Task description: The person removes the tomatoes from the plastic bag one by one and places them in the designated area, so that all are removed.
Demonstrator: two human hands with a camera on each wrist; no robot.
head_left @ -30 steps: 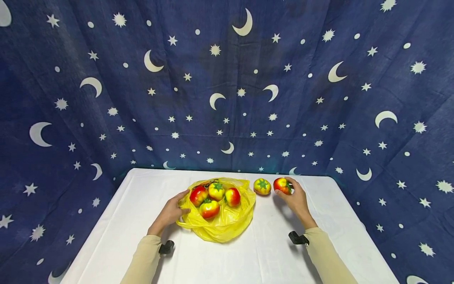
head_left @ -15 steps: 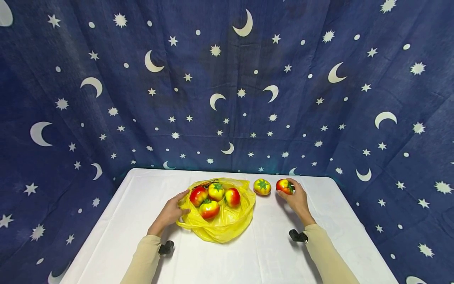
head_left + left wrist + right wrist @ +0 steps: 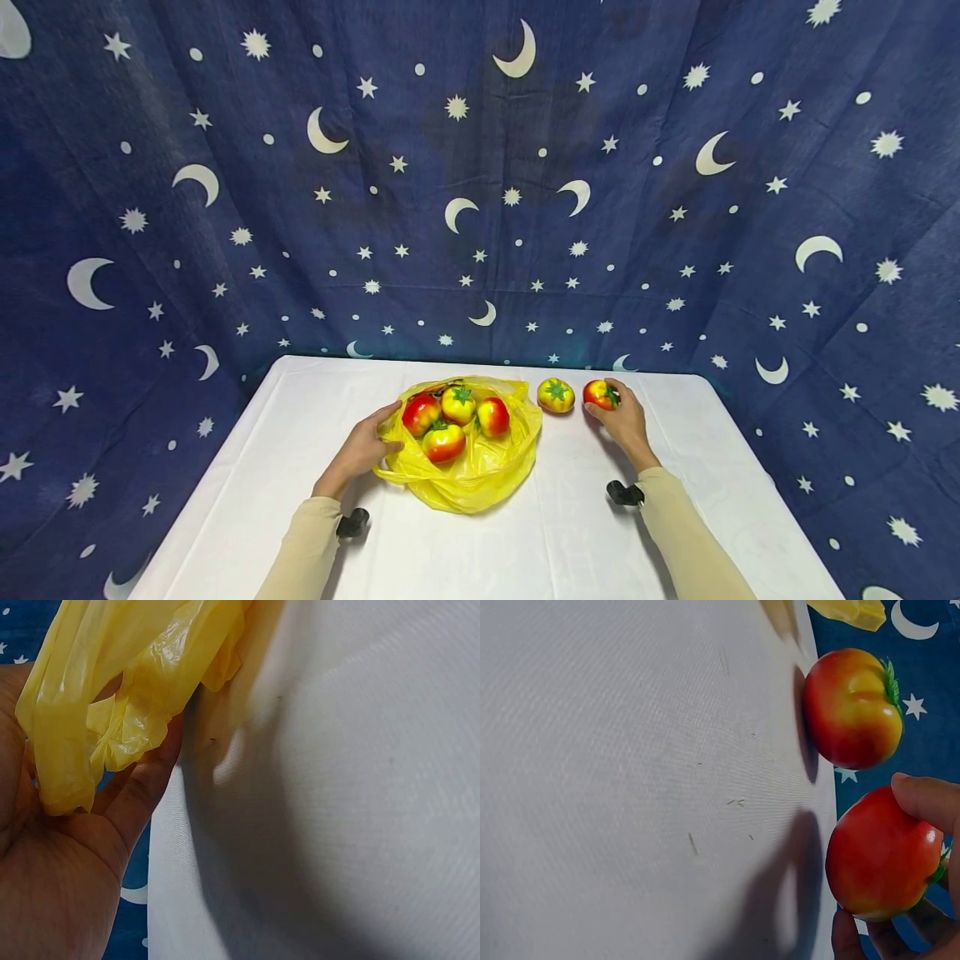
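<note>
My right hand (image 3: 624, 421) holds a red and yellow tomato (image 3: 600, 394) between thumb and fingers near the table's far edge. In the right wrist view, its glossy red side (image 3: 881, 859) and part of its green leafy top show. A second tomato (image 3: 556, 395) rests on the table just left of it, green star upward. Further left, a yellow plastic bag (image 3: 480, 479) lies spread with its mouth up and several tomatoes inside. My left hand (image 3: 363, 446) grips the bag's left rim; in the left wrist view, crumpled yellow plastic (image 3: 64, 742) passes between thumb and fingers.
A white cloth (image 3: 450, 558) covers the table. Behind and beside it hangs a dark blue curtain (image 3: 420, 275) with moons and stars. Black wrist cameras (image 3: 352, 523) sit at both cuffs of the beige sleeves (image 3: 303, 546).
The right hand has shifted slightly right with its tomato, widening the gap to the tomato beside it. The left hand and the bag stay in place.
</note>
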